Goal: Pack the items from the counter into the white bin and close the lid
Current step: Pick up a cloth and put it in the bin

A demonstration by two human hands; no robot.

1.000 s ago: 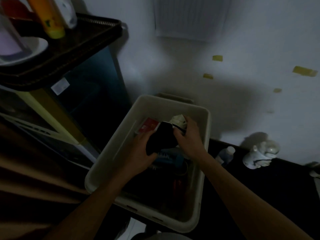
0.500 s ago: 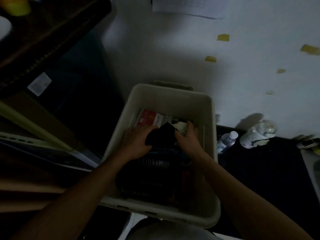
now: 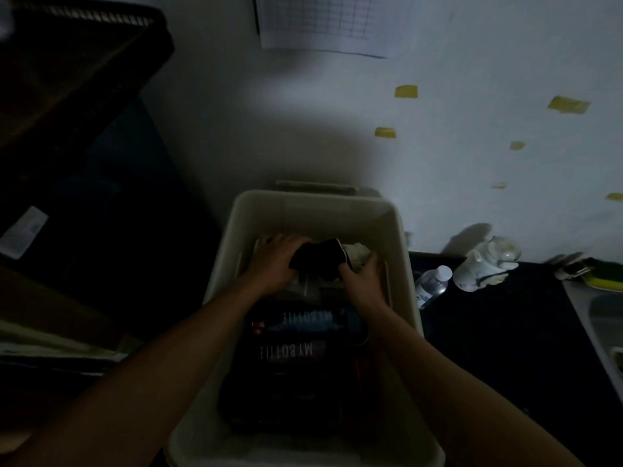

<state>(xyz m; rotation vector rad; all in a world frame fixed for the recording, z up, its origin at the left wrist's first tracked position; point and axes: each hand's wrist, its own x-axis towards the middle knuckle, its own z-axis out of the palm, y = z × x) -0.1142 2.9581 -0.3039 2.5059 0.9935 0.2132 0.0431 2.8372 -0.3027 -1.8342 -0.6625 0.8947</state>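
Observation:
The white bin stands open against the wall, seen from above in dim light. Both my hands are inside it at the far end. My left hand and my right hand hold a black pouch-like item between them, low over the other contents. A crumpled pale item lies just behind the black one. Two dark bottles lettered "MY BOTTLE" lie in the bin's middle. No lid is clearly visible.
On the dark counter right of the bin stand a small clear bottle and a white figurine-like object. A sink edge with a yellow-green sponge is at the far right. A dark cabinet fills the left.
My hands have carried the black item from above the bin down to its far end. The view has tilted down, so the shelf with the orange bottle has left the frame.

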